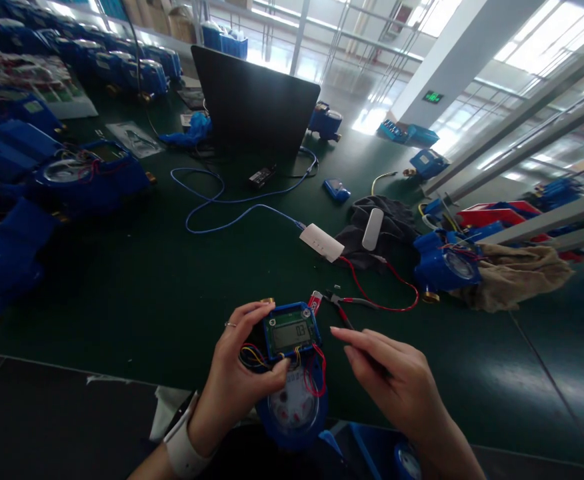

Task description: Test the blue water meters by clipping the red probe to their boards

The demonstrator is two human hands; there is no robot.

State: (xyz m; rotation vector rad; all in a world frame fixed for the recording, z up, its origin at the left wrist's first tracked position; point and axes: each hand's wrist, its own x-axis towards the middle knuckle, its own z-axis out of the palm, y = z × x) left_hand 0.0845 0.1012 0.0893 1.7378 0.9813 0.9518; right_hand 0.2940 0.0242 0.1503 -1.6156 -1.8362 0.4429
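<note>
The left hand (229,373) is holding the display (289,333), fingers bending over its far left corner and thumb pressing near its near edge; the grip is partly open, spanning the frame. The right hand (402,370) is hovering to the right, index finger extending and the others curling; whether it is gripping anything cannot be told. The display is showing digits and sitting close to the middle of the near edge of the table (222,267), with the meter (292,400) lying just below it. Red wires (325,373) are looping down beside its right side. Pliers (337,300) are lying beyond the right fingertips, and a white box (322,242) is resting farther off, blue cable (257,206) attaching.

In judgement, the display is looking light and stiff, its screen and thin, soft wires fragile; the frame's sides are offering the safest hold.
</note>
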